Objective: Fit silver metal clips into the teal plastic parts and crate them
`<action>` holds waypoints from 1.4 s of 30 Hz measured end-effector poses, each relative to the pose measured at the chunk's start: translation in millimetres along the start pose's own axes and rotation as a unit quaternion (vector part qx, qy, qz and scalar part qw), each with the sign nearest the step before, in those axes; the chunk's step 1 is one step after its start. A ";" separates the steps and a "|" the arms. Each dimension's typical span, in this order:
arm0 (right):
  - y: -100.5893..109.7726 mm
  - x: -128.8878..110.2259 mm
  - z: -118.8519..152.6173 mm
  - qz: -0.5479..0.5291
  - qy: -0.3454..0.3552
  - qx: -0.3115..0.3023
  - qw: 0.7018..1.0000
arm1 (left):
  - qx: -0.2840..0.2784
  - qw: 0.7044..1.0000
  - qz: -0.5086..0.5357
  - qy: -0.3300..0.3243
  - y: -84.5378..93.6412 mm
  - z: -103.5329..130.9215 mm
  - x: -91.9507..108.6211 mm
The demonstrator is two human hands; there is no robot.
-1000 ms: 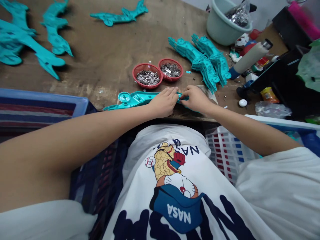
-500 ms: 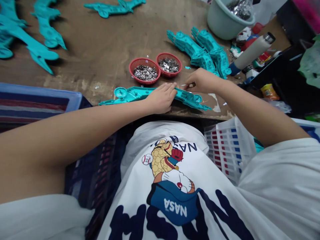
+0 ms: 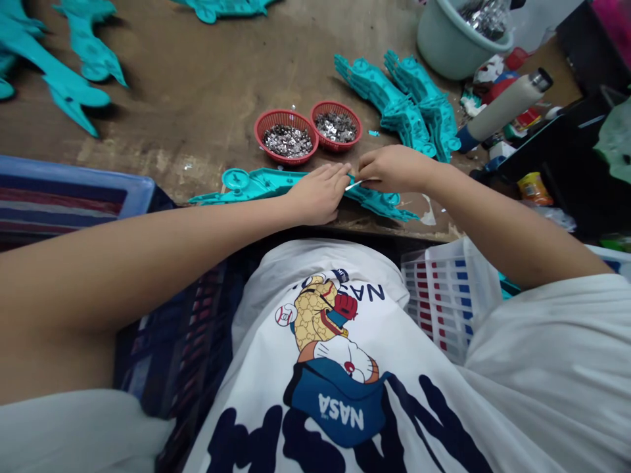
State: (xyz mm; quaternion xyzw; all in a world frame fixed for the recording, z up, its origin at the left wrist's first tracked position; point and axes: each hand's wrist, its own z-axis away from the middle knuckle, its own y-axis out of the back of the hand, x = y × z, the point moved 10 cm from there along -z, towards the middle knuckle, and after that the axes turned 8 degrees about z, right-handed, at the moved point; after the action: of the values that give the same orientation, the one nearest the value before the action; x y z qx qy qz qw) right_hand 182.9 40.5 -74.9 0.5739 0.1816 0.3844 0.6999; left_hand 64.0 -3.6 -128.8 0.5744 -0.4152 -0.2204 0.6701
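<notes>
A long, curved teal plastic part [image 3: 261, 184] lies along the near table edge. Over its middle, my left hand [image 3: 318, 194] is closed on it, with the fingers pointing right; part of the grip is hidden. Close to those fingertips, my right hand [image 3: 392, 169] pinches a thin, pale, stick-like tool [image 3: 353, 185]. The tool crosses above the teal part, and its exact kind is too small to tell. Just beyond my hands stand two red baskets, the left basket [image 3: 259, 140] and the right basket [image 3: 358, 135], both holding small shiny metal pieces.
Stacked teal parts [image 3: 389, 98] lie at the right, before a pale bucket [image 3: 438, 46] and a bottle [image 3: 513, 98]. More teal parts [image 3: 91, 46] are at the far left. A blue crate [image 3: 140, 197] stands left, and a white basket [image 3: 444, 289] sits below the table edge.
My right hand has moved left and slightly down, bringing the pale tool over the teal part beside my left fingertips. My left hand stays on the part. The view has shifted slightly.
</notes>
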 end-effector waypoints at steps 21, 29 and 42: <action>-33.0 -38.5 47.3 -0.078 -0.250 0.078 0.962 | -0.007 1.000 0.003 -0.008 -3.6 -5.0 -15.2; -24.2 -46.7 45.0 -0.055 -0.207 0.061 0.975 | -0.022 0.999 -0.008 -0.027 -8.3 -4.5 -17.4; -6.9 25.8 62.2 -0.243 -0.296 0.250 0.889 | -0.021 0.999 -0.033 -0.020 0.6 -4.1 -10.2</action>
State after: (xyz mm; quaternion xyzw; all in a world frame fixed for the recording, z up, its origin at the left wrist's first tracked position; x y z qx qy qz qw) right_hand 244.9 18.2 -59.5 0.7548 0.1895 -0.0438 0.6265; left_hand 61.5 6.9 -131.3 0.5689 -0.4049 -0.2627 0.6659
